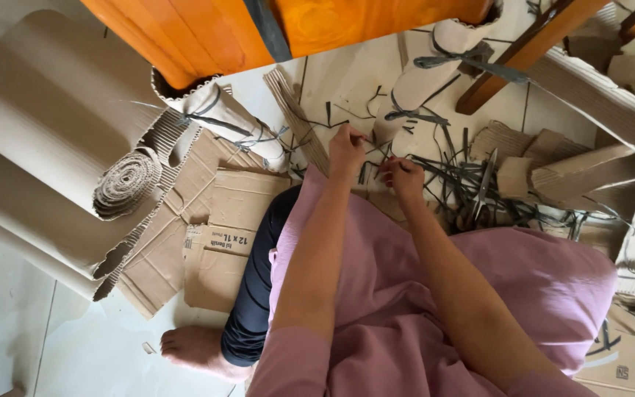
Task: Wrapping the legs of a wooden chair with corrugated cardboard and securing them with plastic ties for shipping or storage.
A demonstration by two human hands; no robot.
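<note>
At frame centre, the left hand (346, 151) pinches a thin dark strip (373, 144), fingers closed; the right hand (403, 177), curled, grips its other end. Scissors (484, 184) lie right among scraps; corrugated rolls (53, 147) crowd the left.

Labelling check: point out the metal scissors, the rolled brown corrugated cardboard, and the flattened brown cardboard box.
metal scissors (485, 184), head view, blades
rolled brown corrugated cardboard (128, 181), head view, spiral end
flattened brown cardboard box (240, 202), head view, upper flap

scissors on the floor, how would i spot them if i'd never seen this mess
Start at the orange wooden furniture along the top, then drop to the tangle of dark strips beyond the right hand. The scissors lie there, blades pointing away: the only shiny metal among cardboard.
</note>
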